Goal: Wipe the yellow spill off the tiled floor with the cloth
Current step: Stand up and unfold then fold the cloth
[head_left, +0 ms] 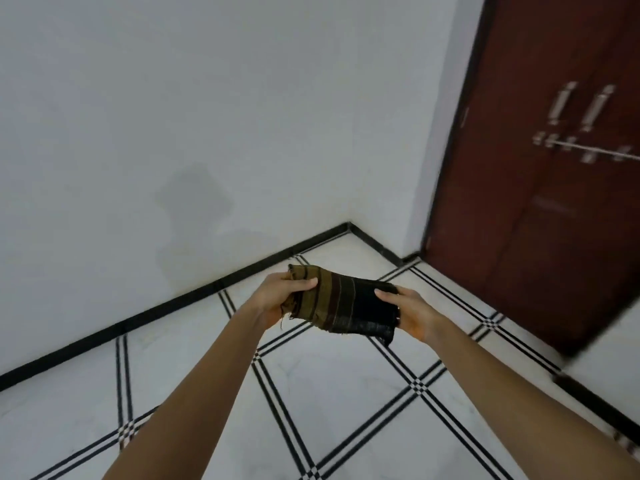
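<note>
The cloth (341,301) is held in the air above the tiled floor (311,393), stretched between both hands in front of the room corner. It is striped olive and brown at the left end and black at the right end, with frayed edges. The left hand (284,296) is closed on the olive end, thumb laid over the top of the fabric. The right hand (407,311) is closed on the black end, fingers (386,295) pressed on the upper face. No part of the cloth touches the floor.

The step in hand is judged to be preparation of the cloth before wiping. For best results, the cloth should be folded into a flat pad thick enough to absorb, and a clean face should be kept downward. The pad should then be lowered onto the spill and drawn inward from the edge, so that the liquid is gathered and not spread across the tile lines.

The yellow spill is not visible anywhere on the floor shown; its position cannot be stated. The lower floor area is partly covered by the forearms. The dark door (554,185) at the right is blurred and cut off by the frame edge. A faint grey mark on the wall (173,98) cannot be identified.
</note>
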